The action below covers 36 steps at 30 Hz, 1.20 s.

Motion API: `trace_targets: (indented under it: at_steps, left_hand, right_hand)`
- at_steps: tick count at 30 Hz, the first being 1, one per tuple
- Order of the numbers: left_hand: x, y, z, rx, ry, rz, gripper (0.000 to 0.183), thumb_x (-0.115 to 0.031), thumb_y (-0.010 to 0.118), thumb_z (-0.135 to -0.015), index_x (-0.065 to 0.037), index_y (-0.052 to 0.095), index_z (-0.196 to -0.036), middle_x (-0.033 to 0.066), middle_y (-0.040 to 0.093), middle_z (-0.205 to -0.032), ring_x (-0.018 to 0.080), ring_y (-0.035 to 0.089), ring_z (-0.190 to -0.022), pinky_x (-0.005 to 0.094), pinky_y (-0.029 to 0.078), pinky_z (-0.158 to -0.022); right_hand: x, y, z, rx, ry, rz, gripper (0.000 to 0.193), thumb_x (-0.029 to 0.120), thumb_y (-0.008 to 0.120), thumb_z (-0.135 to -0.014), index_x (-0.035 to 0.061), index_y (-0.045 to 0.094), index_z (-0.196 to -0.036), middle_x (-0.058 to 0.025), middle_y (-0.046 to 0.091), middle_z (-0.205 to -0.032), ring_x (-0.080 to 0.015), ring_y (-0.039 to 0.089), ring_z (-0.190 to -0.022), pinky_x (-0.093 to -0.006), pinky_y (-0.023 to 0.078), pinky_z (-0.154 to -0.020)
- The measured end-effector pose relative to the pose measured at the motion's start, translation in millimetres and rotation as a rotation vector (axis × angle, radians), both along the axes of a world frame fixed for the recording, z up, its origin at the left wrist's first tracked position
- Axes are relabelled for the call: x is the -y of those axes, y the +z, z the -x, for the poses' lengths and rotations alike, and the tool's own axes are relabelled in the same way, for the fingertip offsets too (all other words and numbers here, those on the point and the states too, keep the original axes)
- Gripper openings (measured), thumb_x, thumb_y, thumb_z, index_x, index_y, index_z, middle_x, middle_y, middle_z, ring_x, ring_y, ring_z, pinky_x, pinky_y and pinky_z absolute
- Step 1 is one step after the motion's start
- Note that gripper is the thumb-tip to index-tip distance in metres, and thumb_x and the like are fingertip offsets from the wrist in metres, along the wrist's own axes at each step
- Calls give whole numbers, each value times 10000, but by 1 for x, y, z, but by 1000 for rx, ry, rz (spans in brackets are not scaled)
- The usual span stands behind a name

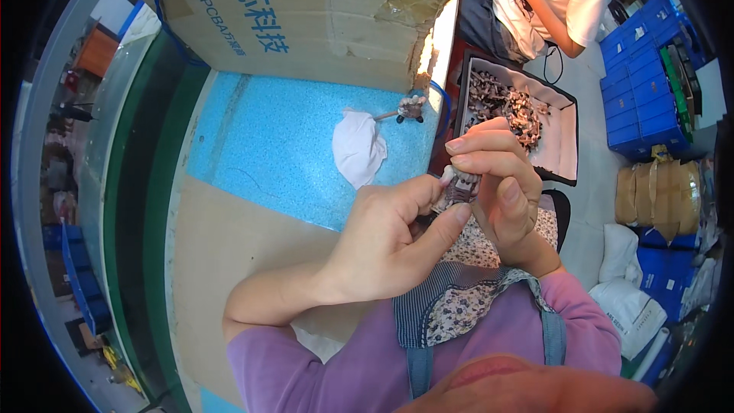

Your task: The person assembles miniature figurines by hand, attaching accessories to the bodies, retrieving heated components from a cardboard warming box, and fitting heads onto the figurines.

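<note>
Close in front of my chest, I hold a small figurine (pixel 459 186) in grey, brown and pale pink. My left hand (pixel 390 233) is closed on it, the thumb pressed along its lower side. From the other side my right hand (pixel 501 180) grips its upper end with bent fingers. Fingers cover parts of the figurine, so its full shape is hidden. Beyond them on the blue tabletop (pixel 267 138) lies a crumpled white cloth (pixel 359 147). A similar small figurine (pixel 411 108) sits beside it, with a thin stick reaching toward the cloth.
A large cardboard box (pixel 306 23) stands at the table's far side. To the right, a dark-rimmed bin (pixel 562 126) holds many small figurines. Another person (pixel 554 0) sits behind it. Blue crates (pixel 642 69) and white sacks (pixel 627 313) line the right; a green-edged conveyor (pixel 145 206) runs left.
</note>
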<state>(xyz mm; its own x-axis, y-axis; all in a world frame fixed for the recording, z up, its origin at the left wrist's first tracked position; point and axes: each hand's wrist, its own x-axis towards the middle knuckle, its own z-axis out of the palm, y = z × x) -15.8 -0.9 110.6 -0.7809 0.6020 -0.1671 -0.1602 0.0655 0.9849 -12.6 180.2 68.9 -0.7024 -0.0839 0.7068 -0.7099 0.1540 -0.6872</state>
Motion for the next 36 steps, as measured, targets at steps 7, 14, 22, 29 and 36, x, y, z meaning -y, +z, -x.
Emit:
trace_targets:
  at_steps: [7, 14, 22, 29, 36]
  left_hand:
    - [1, -2, 1, 29, -3, 1, 247, -124, 647, -867, 10, 504, -715, 27, 409, -493, 37, 357, -473, 273, 284, -399]
    - [0, -2, 1, 41, 7, -11, 247, -127, 648, -865, 16, 510, -720, 34, 415, -496, 39, 359, -484, 275, 289, -402]
    - [0, -6, 3, -279, -5, 38, 187, -115, 666, -838, 19, 547, -786, 74, 481, -502, 113, 464, -405, 291, 334, -391]
    - [-6, -11, 1, -582, 43, 138, 168, -78, 669, -826, 8, 572, -934, 83, 570, -567, 151, 580, -463, 290, 412, -409]
    - [-9, -15, -1, -683, 49, 138, 199, -78, 667, -812, 19, 539, -929, 133, 571, -554, 279, 624, -488, 371, 466, -429]
  right_hand:
    - [0, -3, 1, -4, -39, -29, 410, 289, 372, -970, -12, 650, -989, -153, 635, -1023, -253, 540, -890, -369, 432, -795]
    - [0, -3, 0, 9, -36, -34, 411, 297, 369, -973, -5, 648, -990, -154, 631, -1037, -257, 545, -905, -374, 429, -806]
    - [3, -7, -3, 111, 105, 173, 405, 312, 395, -973, -8, 643, -995, -189, 581, -1137, -242, 531, -969, -378, 417, -875]
    - [2, -10, -8, 266, 296, 523, 226, 186, 570, -904, -7, 597, -1020, -211, 531, -1176, -214, 525, -1019, -341, 438, -892]
    - [-7, -14, -7, 136, 242, 374, 189, 140, 609, -878, 7, 597, -1012, -205, 536, -1154, -210, 536, -1000, -328, 457, -859]
